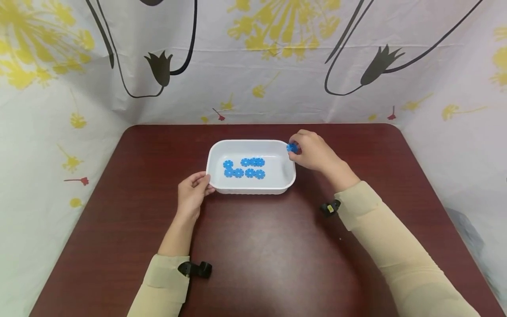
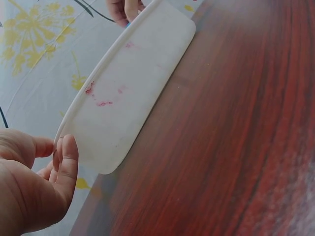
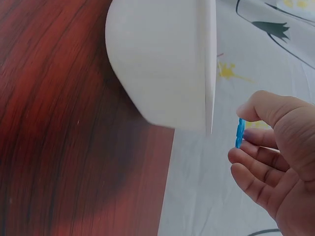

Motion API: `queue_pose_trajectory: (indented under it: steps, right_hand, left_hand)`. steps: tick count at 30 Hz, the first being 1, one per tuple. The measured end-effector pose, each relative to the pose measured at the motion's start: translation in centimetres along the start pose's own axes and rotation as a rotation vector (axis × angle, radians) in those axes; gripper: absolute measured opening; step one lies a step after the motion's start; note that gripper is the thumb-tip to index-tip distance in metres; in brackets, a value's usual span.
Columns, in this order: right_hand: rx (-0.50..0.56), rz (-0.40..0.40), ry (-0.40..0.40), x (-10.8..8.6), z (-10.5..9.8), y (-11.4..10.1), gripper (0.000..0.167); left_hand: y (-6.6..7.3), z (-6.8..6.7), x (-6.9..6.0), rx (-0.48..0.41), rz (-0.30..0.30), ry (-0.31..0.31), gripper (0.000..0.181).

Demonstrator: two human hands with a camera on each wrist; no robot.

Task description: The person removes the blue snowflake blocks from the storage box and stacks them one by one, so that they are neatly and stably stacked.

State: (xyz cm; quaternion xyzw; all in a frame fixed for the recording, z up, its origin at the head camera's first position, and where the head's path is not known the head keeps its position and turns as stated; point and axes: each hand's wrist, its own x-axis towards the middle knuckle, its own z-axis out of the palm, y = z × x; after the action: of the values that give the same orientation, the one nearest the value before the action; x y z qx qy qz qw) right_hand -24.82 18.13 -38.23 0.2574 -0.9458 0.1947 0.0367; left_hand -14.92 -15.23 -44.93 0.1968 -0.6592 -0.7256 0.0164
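Note:
A white plastic tub (image 1: 273, 179) stands on the table, with several blue notched discs (image 1: 229, 172) lying on its floor, some of them overlapping. At the tub's near left corner my left hand (image 1: 192, 193) grips the rim between thumb and fingers, as the left wrist view also shows. Above the tub's right rim, my right hand (image 1: 313, 152) pinches one blue notched disc (image 3: 240, 132) between thumb and fingertips. In the right wrist view that disc is seen edge-on, apart from the tub wall.
The dark red-brown wooden table (image 1: 253, 246) reaches back to a white cloth (image 1: 253, 101) printed with flowers, which also hangs at both sides. Black straps with small devices (image 1: 200, 269) are worn at both wrists.

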Motion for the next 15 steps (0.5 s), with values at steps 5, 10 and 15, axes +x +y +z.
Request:
queue_pose_trajectory:
  steps: [5,10,15]
  right_hand:
    - [-0.004,0.005,0.017,-0.5,-0.3,0.9,0.032]
    - [-0.015,0.020,0.023,-0.9,-0.4,1.9,0.031]
    - [-0.025,0.058,0.002,-1.5,-0.2,2.8,0.033]
  left_hand:
    - [0.0,-0.1,0.0,-0.011,-0.008,0.003,0.030]
    - [0.0,0.0,0.0,-0.010,-0.013,0.003,0.030]
    - [0.0,0.1,0.1,-0.023,-0.009,-0.002,0.030]
